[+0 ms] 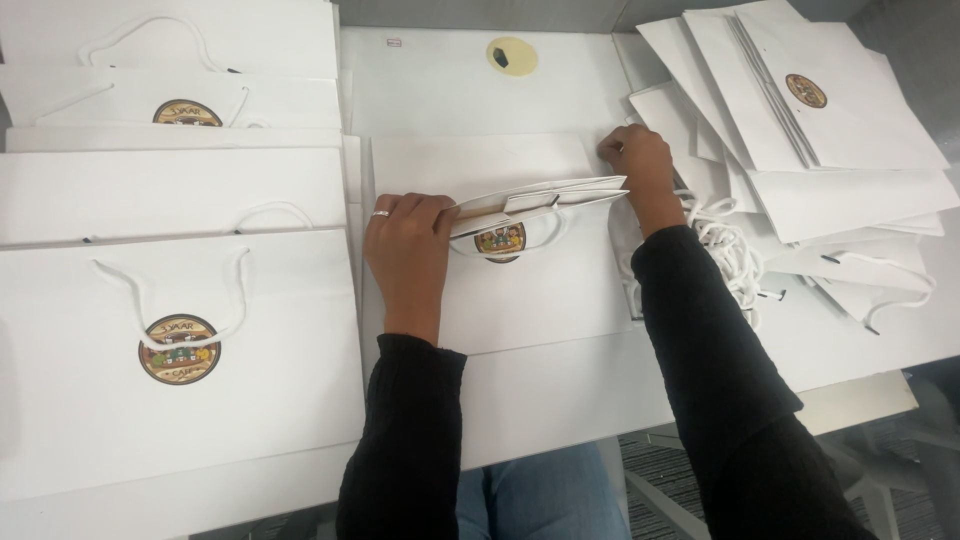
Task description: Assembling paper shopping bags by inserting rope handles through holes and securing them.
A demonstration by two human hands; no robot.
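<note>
From the head camera: your left hand (408, 250) pins the white paper bag (535, 265) at the middle of the table (560, 400), fingers (420, 205) pressed together on the top edge at its 9 o'clock end. Your right hand (640, 165) curls at the 3 o'clock end, fingers pinching the bag's corner; whether a cord is in that pinch, I cannot tell. By my reading, this bag is mid-work, its mouth partly open. At 9 o'clock a row of finished bags (180, 360) lies flat with handles fitted. At 2 o'clock a heap of flat bags (820, 110) lies waiting, with loose white cords (730, 250) beside your right forearm.
</note>
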